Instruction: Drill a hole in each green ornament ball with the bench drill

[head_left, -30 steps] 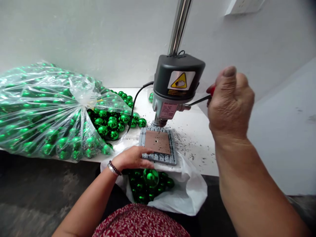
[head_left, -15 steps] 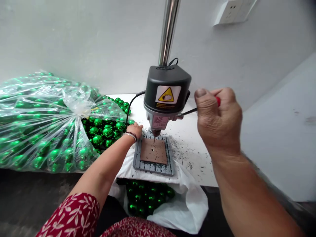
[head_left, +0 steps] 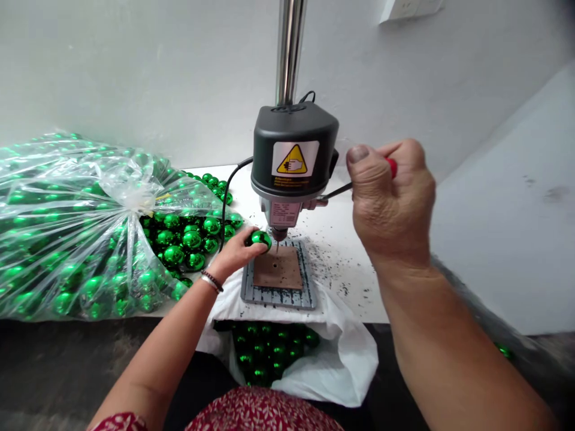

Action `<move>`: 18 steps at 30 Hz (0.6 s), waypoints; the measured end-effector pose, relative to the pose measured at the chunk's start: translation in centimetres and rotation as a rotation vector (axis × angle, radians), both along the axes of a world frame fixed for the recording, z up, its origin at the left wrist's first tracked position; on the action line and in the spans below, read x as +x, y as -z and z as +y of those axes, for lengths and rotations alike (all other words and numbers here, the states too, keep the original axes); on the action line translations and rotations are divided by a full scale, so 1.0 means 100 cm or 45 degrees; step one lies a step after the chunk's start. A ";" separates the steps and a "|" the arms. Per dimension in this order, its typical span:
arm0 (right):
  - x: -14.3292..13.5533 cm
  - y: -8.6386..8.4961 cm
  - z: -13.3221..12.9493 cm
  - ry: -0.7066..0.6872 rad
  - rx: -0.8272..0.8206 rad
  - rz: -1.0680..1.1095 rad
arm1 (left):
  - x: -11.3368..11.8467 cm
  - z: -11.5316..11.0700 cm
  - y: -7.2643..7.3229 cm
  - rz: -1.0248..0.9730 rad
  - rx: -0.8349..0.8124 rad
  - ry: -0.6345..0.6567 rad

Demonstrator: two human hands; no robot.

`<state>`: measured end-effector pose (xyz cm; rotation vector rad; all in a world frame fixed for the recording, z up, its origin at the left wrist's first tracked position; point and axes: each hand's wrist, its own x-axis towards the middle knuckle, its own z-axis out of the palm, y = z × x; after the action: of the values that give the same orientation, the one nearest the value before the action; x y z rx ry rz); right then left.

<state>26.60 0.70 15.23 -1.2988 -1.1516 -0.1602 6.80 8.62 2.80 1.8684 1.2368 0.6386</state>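
A shiny green ball (head_left: 261, 240) is in my left hand (head_left: 237, 250), just left of the drill bit (head_left: 277, 245) and above the back left corner of the brown board (head_left: 287, 272). The board has a small hole and lies on the grey slotted base (head_left: 249, 294). My right hand (head_left: 395, 206) is closed around the red-knobbed lever (head_left: 339, 191) of the drill press (head_left: 294, 152). Dark flecks lie on the board and base.
On the left, a tied clear plastic bag (head_left: 130, 200) bulges with green balls, and loose green balls (head_left: 193, 239) spill beside it. A white bag (head_left: 354, 371) with more green balls hangs in front. Dark shavings are scattered over the white table (head_left: 359, 305). A wall socket (head_left: 408, 8) is above.
My left hand, earlier reaching past the base's left edge, now holds a green ball beside the bit. My right hand keeps its grip on the lever. The view has shifted slightly.
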 end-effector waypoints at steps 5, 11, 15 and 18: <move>-0.001 0.000 0.001 -0.007 -0.034 0.013 | -0.001 -0.026 0.022 -0.384 -0.340 -0.193; -0.002 0.001 0.001 -0.025 0.022 -0.013 | 0.005 -0.027 0.027 -0.343 -0.198 -0.201; -0.002 0.002 0.001 -0.046 0.069 -0.004 | 0.009 -0.024 0.037 -0.361 -0.159 -0.239; -0.003 0.002 0.000 -0.061 0.060 0.009 | 0.012 -0.024 0.044 -0.354 -0.117 -0.219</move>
<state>26.31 0.66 15.03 -1.2281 -1.1653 -0.1465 8.04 6.21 -1.59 1.5488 1.2270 0.8869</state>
